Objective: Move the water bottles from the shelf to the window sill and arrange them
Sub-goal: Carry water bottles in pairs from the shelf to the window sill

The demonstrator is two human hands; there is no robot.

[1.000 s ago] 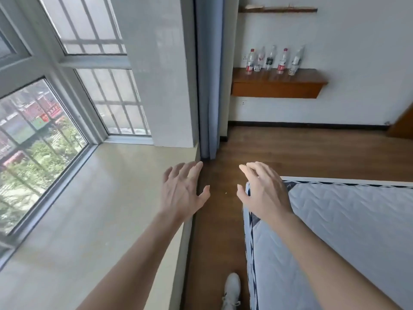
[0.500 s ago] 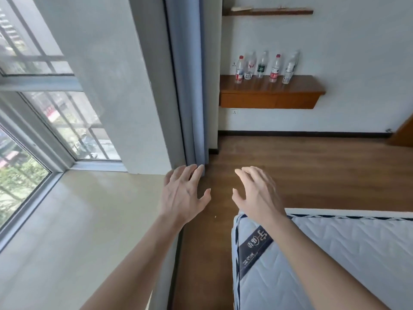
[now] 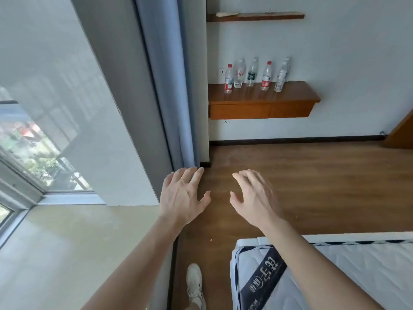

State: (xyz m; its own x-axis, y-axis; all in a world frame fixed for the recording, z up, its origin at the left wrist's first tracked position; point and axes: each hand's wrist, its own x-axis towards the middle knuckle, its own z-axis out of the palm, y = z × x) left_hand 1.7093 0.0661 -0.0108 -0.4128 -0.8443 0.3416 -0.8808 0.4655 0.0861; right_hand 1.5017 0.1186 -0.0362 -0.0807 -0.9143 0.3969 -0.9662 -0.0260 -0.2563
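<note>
White wall (image 3: 335,52) at twelve o'clock is backing the shelf (image 3: 290,95) where the water bottles (image 3: 252,72) are standing in a row, while the left hand (image 3: 181,198) and right hand (image 3: 254,198) are hovering apart, fingers spread, holding nothing, with the window sill (image 3: 78,242) lying at eight o'clock.

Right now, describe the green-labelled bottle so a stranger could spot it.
On the far white wall, the lower wooden shelf carries a row of water bottles. The green-labelled bottle stands third from the left. Only its label is dark green; both neighbours' show red.
</note>
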